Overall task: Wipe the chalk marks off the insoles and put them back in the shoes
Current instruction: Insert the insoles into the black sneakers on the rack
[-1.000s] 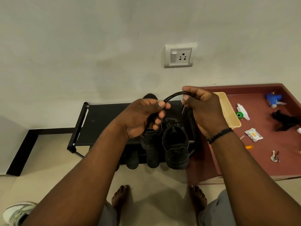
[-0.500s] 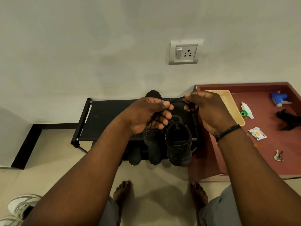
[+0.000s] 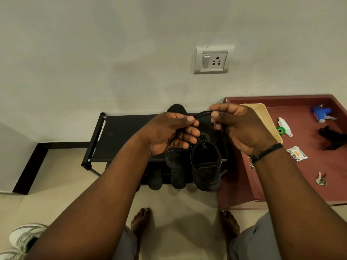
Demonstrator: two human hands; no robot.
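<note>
Both hands are up over the right-hand black shoe [image 3: 206, 166] on the shoe rack [image 3: 120, 139], working its black shoelace [image 3: 203, 113]. Left hand [image 3: 169, 132] has thumb and fingers [image 3: 191, 131] curled, pinching one end of the lace; right hand [image 3: 242, 128] pinches the other side, fingers clenched round it.

Change over the last second: the lace span between the hands went short at the half-second mark, when they were nearly touching, and has now opened out again into a low arc. Hands stayed at about the same height over the shoe. My read is a lacing or tying step, so the insole for this shoe is probably already back in. Can't confirm.

Second black shoe [image 3: 177, 166] sits just beside the first, on its left, partly under the left hand.

Hard to tell:
- Inside of both shoes is plain black; no insole visible, no chalk visible either way.
- Where the lace meets the eyelets is behind the fingers.
- More dark shapes hang off the rack's lower tier; could be soles or loose insoles.
- No wiping cloth clearly identifiable; a dark lump on the red worktop [image 3: 293, 177] at the right edge is too unclear to name.
- White sneaker [image 3: 24, 239] cut off at bottom left.
</note>
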